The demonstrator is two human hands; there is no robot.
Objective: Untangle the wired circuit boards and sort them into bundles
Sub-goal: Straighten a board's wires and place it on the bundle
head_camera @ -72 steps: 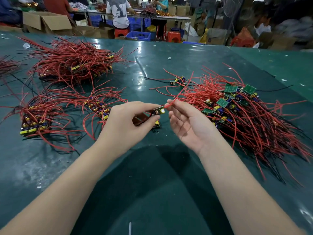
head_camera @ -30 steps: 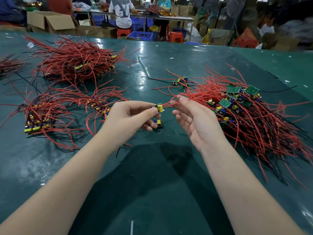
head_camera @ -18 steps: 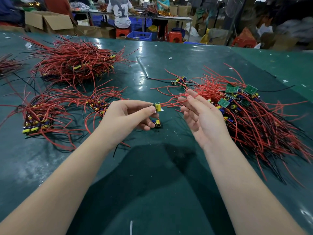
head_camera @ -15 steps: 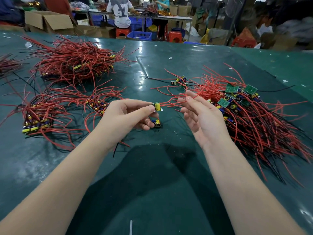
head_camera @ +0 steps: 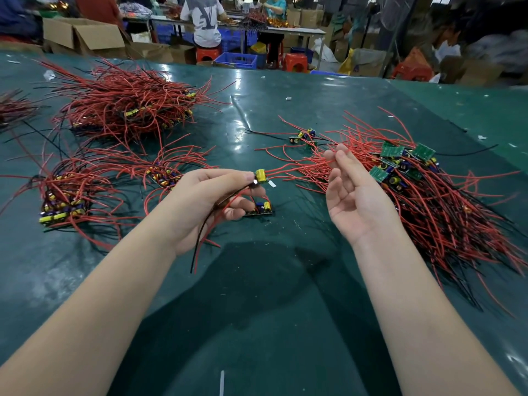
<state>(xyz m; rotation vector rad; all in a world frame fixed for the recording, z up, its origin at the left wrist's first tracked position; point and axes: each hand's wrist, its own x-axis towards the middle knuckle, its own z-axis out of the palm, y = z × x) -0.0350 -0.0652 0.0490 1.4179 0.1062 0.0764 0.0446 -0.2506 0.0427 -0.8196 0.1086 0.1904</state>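
A: Where's the board being worked on?

B: Centre of the frame. The left hand (head_camera: 205, 201) pinches a small board (head_camera: 260, 176) between thumb and curled fingers, yellow capacitor up; a second board (head_camera: 261, 209) sits just below its fingertips, and I can't tell whether it is held or lying on the table (head_camera: 257, 295). Red and black leads trail down from the palm.

A: And the right hand (head_camera: 354, 201)?

B: Palm up, fingers loosely spread. Its fingertips (head_camera: 340, 155) meet the red wire (head_camera: 288, 168) running from the board toward the tangle (head_camera: 428, 201) at right; whether they pinch it I can't tell.

A: How will it handle?

B: Light, I'd judge. The board is stiff, the wires springy and prone to snagging, and the solder joints look like the weak point. Better to hold the board's edges and slide along the lead than to yank it.

A: Where do they go?

B: Probably the bundles (head_camera: 63, 201) at left.
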